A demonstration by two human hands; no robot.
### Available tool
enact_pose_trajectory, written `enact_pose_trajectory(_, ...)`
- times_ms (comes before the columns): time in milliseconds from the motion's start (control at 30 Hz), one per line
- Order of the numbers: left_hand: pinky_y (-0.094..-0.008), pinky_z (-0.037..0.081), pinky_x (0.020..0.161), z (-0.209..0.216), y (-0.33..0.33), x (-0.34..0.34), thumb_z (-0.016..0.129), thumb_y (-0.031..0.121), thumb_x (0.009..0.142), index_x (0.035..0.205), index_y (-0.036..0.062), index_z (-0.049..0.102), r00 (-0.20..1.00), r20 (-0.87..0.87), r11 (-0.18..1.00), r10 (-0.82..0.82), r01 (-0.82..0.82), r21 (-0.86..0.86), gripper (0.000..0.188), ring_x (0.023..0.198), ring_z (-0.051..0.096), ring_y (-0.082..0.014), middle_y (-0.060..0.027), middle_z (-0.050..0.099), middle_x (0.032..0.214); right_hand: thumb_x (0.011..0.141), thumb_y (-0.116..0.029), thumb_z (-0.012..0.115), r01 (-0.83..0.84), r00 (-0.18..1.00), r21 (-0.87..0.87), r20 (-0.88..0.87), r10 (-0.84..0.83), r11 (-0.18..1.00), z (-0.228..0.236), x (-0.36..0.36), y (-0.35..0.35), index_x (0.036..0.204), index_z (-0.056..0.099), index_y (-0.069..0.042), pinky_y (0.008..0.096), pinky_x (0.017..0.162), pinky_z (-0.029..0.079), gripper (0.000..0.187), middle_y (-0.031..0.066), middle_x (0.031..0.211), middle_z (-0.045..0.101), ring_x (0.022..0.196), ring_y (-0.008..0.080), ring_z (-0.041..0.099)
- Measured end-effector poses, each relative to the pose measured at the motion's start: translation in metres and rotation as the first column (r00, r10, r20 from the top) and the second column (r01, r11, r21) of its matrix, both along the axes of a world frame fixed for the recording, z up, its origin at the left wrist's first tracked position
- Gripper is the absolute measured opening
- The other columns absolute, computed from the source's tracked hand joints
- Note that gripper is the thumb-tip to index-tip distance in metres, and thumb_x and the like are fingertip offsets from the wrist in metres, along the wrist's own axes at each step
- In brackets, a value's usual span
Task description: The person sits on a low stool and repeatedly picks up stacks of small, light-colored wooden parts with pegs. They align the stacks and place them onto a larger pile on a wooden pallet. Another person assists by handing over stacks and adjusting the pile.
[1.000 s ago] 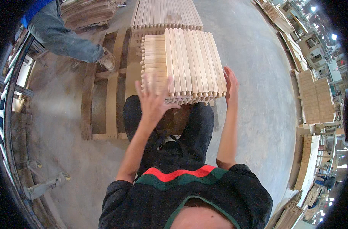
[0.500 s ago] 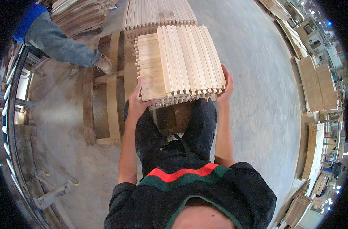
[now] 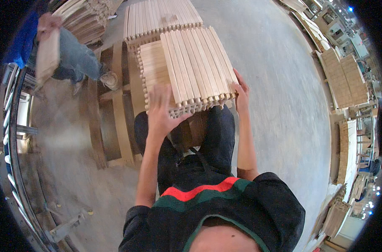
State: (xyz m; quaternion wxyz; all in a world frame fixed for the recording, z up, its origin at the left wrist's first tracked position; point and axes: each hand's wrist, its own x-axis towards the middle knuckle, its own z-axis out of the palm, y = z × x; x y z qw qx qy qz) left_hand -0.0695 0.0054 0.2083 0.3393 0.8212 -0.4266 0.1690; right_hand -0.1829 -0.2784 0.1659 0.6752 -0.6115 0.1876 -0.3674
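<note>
A stack of pale wooden slats (image 3: 199, 65) with narrow end tenons stands in front of me. Its top layer runs away from me, and the layer beneath, with slats (image 3: 153, 59) lying crosswise, shows on the left. My left hand (image 3: 160, 113) is at the near left corner, fingers stretched out and blurred, thumb pointing right along the slat ends. It holds nothing. At the near right corner, my right hand (image 3: 242, 94) rests its extended fingers against the stack's side, thumb by the last slat's end. The underside of the stack is hidden.
Behind it lies another slat stack (image 3: 161, 19). To the left, a wooden pallet (image 3: 124, 126) lies on the concrete floor. A co-worker's hand (image 3: 48, 23) carries a bundle of pale wood (image 3: 48, 56). A metal-framed roller rack (image 3: 12, 126) runs along the left; wood piles (image 3: 344, 77) line the right.
My left hand has shifted from the stack's left side onto its near left corner, fingers spreading. My right thumb has come to the corner. The co-worker's hand and wood bundle have come into view.
</note>
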Motion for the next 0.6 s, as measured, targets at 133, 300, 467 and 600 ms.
enact_pose_trajectory(133,-0.0531,0.033,0.112,-0.022,-0.033,-0.005,0.081,0.037,0.075,0.132,-0.0022,0.051,1.000,-0.030,0.998,-0.001,-0.001,-0.071,0.075,0.133,0.042,-0.0454,-0.0326,0.049,0.135,0.083,-0.013,0.059,0.006,1.000,0.058,0.023,-0.008,0.998,0.000,-0.006,0.000,0.131,0.059,0.002,0.0302,0.105,0.039,0.050,0.0139,0.130,0.062,0.121,0.0197,0.056)
enact_pose_trajectory(300,-0.0485,0.040,0.105,-0.032,-0.036,-0.021,0.082,0.032,0.076,0.121,0.0031,0.062,0.989,0.060,0.983,0.138,-0.129,-0.129,0.057,0.123,0.051,-0.0403,-0.0261,0.057,0.126,0.083,-0.009,0.059,0.050,0.998,-0.016,-0.029,-0.050,0.999,-0.003,-0.016,-0.002,0.129,0.061,0.002,0.0306,0.101,0.042,0.047,0.0133,0.129,0.062,0.119,0.0193,0.058)
enact_pose_trajectory(467,-0.0405,0.041,0.090,-0.027,-0.022,-0.070,0.085,0.026,0.071,0.093,0.0203,0.072,0.884,0.373,0.898,0.283,-0.108,-0.426,0.027,0.104,0.045,-0.0267,-0.0031,0.047,0.105,0.084,-0.009,0.060,-0.022,1.000,-0.043,-0.006,0.022,0.999,-0.002,-0.027,0.001,0.130,0.059,0.002,0.0333,0.103,0.041,0.047,0.0116,0.130,0.062,0.120,0.0198,0.057)
enact_pose_trajectory(600,-0.0446,0.039,0.095,0.003,0.000,-0.041,0.082,0.026,0.075,0.117,0.0116,0.062,0.910,0.193,0.866,0.366,-0.256,-0.430,0.049,0.112,0.046,-0.0325,-0.0108,0.050,0.117,0.088,-0.013,0.061,0.004,0.998,-0.081,-0.061,-0.009,0.997,0.003,-0.030,-0.008,0.131,0.058,0.002,0.0355,0.108,0.037,0.046,0.0123,0.133,0.060,0.126,0.0217,0.053)
